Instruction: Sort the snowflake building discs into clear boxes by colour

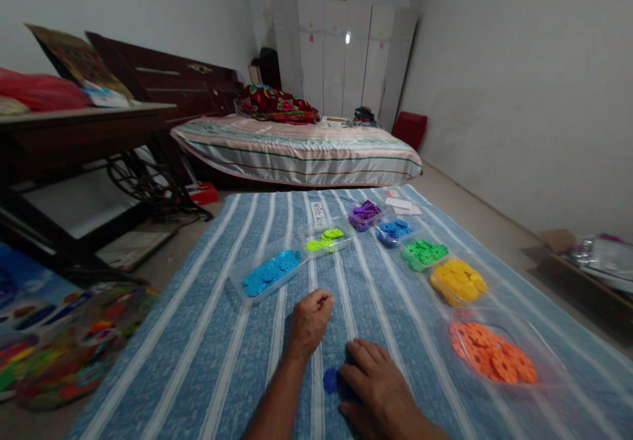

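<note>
My left hand (311,319) is closed, resting over the striped cloth with its fingers curled in. Whatever may be inside them is hidden. Nearer to me, my right hand (374,382) lies low over the cloth with its fingers stretched forward and the thumb apart. A dark blue notched disc (330,380) sits just left of its fingers; I cannot tell whether they touch. Beyond my left hand stand a clear tray of light blue discs (273,272) and another with yellow-green discs (325,239).
Along the right are clear tubs of purple pieces (366,214), blue pieces (394,230), green pieces (424,253), yellow pieces (459,280) and orange discs (494,354). White cards (401,205) lie at the far edge. A bed (306,153) stands behind, a sewing table (89,115) at left.
</note>
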`<state>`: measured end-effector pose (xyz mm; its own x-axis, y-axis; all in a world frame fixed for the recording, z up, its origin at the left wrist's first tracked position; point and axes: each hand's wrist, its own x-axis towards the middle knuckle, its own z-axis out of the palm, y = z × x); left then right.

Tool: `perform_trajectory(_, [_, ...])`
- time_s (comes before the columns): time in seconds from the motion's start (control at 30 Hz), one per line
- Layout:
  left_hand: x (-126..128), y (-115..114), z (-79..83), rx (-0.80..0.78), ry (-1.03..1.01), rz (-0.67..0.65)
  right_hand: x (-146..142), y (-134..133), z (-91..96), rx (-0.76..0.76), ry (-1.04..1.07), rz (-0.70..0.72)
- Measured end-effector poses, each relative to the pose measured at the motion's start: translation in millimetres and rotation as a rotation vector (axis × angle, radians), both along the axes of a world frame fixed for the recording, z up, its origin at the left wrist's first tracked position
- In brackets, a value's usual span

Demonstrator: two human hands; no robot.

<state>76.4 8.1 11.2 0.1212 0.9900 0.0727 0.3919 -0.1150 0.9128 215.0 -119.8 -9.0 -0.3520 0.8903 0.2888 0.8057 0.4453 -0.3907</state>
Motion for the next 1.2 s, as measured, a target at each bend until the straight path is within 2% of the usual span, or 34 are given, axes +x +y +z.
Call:
perform_trajectory(0.2, [-0.7,2.1,-4.6,0.013,0.0,-0.008,4.6,-3.1,-7.6,0.084,0.118,0.003])
perform_trajectory(0.4, [-0.6,1.7,-4.1,0.003,-0.005,-0.007,13.4,-7.5,-16.2,0.16,0.152,-0.092])
perform_trajectory(0.73, [0.4,-0.1,2.0,-0.002,-0.002,0.006,7.4,-5.3,-12.1,0.186,0.236,-0.103])
perform_trajectory(0.97, [0.6,-0.8,3.9,-0.001,-0.019,0.013,10.6,-7.8,-17.1,0.216,0.245,-0.109])
perform_trajectory(1.1, [0.9,-1.2,6.1,0.0,-0.006,0.02,17.6,-9.3,-16.6,0.231,0.223,-0.07])
perform_trajectory(1.2, [1.6,-1.6,7.2,-0.012,-0.011,0.024,23.1,-9.5,-9.9,0.177,0.199,-0.021])
